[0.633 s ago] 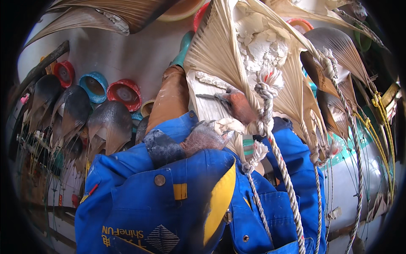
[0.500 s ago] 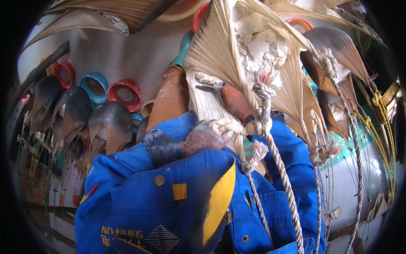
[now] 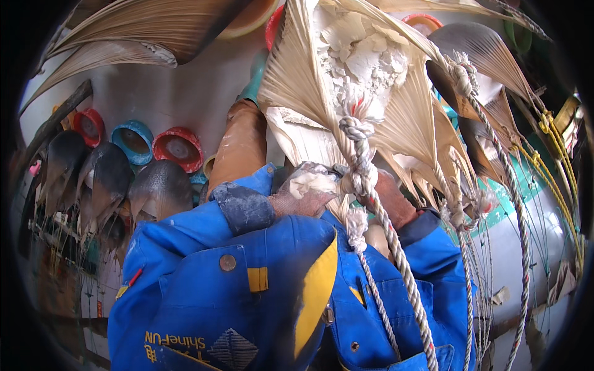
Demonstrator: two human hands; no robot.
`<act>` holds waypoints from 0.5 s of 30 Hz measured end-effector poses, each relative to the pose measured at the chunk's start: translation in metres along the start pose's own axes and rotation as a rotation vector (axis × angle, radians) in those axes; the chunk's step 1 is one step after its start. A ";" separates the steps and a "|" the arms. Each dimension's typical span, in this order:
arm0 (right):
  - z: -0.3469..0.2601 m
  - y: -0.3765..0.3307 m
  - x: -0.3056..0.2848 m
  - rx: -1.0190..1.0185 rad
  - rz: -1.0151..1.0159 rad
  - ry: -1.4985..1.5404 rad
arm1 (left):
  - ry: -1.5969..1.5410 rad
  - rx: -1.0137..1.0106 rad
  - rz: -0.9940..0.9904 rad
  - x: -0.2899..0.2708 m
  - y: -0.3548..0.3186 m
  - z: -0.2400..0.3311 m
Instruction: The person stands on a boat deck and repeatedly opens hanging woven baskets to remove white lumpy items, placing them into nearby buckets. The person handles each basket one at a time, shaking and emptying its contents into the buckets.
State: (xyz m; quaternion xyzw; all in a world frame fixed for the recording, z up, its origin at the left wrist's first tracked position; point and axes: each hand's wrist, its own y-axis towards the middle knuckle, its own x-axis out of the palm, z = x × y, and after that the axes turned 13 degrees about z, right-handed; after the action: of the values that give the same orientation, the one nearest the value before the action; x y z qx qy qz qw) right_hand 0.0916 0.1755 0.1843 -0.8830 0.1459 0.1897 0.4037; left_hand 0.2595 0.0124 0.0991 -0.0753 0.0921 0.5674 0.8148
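Pale pleated dried palm leaves (image 3: 297,74) hang in front of me, tied with thick knotted rope (image 3: 360,139). White crumbly chunks (image 3: 365,55) lie in the hollow between them. Below the leaves, near my chest, my left hand (image 3: 300,201) is closed on a white lump (image 3: 314,184), with pale residue over its fingers. Close by on the right is my right hand (image 3: 393,201), its fingers hidden behind the rope knot and my left hand. Whether it holds anything is not visible. A second, thinner rope (image 3: 357,232) hangs just under both hands.
Red bowls (image 3: 177,149) and a blue bowl (image 3: 132,141) stand at left beyond blackened hanging leaves (image 3: 162,188). More ropes (image 3: 520,204) and a yellow cord (image 3: 547,179) hang at right. My brown trouser leg (image 3: 238,145) and green boot (image 3: 253,80) extend ahead.
My right hand has drawn back from the leaf, down and right, behind the knot. The dark tool by its fingers no longer shows clearly. My left hand, with the white lump, has turned slightly.
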 end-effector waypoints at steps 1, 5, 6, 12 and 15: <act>0.004 -0.001 0.008 0.038 0.031 -0.027 | -0.030 -0.082 -0.237 -0.002 -0.004 -0.001; 0.038 0.031 0.042 0.128 -0.122 -0.355 | -0.201 -0.249 -0.706 -0.014 -0.003 -0.003; 0.045 0.042 0.045 0.220 -0.218 -0.407 | -0.189 -0.232 -0.689 -0.017 0.000 0.000; 0.036 0.017 0.009 0.162 -0.047 -0.201 | -0.076 -0.171 -0.479 -0.032 0.040 0.017; 0.029 -0.012 0.015 0.190 -0.123 -0.202 | -0.026 -0.160 -0.414 -0.040 0.058 0.022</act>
State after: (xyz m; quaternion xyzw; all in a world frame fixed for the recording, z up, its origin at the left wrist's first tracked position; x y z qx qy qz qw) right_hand 0.1035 0.2038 0.1685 -0.8245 0.0674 0.2381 0.5089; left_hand 0.1932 0.0004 0.1288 -0.1497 0.0189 0.3947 0.9064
